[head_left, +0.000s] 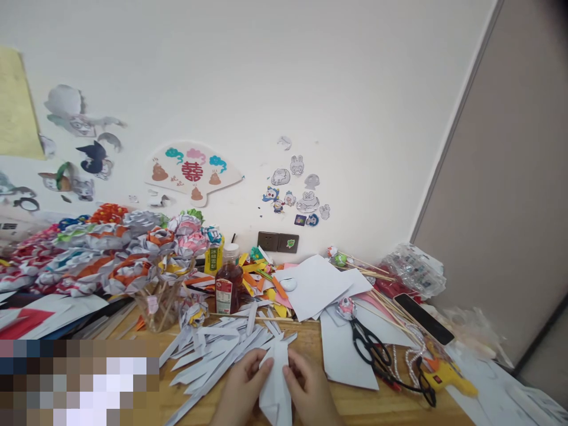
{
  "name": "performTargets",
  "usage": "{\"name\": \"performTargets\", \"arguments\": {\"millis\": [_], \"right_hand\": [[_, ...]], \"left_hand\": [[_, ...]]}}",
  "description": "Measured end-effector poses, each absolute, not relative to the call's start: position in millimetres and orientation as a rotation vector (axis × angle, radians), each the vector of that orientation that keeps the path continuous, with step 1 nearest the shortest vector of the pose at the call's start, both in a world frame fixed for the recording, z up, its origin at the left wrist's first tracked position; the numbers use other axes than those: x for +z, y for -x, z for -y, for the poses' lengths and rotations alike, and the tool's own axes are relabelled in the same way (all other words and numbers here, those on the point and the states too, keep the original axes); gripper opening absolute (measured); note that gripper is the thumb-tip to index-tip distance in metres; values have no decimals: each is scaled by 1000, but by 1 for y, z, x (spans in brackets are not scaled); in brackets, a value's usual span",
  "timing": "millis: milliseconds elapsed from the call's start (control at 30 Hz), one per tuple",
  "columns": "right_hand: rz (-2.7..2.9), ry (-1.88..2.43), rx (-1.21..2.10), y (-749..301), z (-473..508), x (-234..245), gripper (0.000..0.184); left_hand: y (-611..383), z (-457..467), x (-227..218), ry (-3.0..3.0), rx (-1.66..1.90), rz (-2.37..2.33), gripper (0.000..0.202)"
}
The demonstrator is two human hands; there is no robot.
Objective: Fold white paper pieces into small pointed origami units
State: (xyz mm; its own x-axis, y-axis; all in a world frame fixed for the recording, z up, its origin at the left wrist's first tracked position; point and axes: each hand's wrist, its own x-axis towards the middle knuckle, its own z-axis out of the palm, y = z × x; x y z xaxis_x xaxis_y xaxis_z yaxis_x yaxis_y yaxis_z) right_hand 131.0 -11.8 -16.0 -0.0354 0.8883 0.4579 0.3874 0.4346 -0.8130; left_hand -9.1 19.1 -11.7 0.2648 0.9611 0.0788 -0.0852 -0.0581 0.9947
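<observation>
My left hand (242, 387) and my right hand (310, 390) sit at the bottom middle of the view, over a wooden table (364, 405). Both pinch a small folded piece of white paper (276, 378) between them, one on each side. Just beyond the hands lies a heap of several cut white paper strips (222, 349).
Black scissors (370, 346) lie on white sheets (341, 349) to the right, with a yellow glue gun (448, 376) and a dark phone (423, 319) further right. A brown bottle (229, 284), a jar of paper flowers (160, 260) and wooden skewers (390, 307) stand behind.
</observation>
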Motion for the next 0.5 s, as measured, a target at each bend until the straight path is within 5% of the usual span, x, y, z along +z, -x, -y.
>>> {"name": "performTargets", "arguments": {"millis": [500], "right_hand": [[1883, 1127, 225, -137, 12, -16, 41]], "left_hand": [[6, -13, -4, -1263, 1036, -929, 30]]}}
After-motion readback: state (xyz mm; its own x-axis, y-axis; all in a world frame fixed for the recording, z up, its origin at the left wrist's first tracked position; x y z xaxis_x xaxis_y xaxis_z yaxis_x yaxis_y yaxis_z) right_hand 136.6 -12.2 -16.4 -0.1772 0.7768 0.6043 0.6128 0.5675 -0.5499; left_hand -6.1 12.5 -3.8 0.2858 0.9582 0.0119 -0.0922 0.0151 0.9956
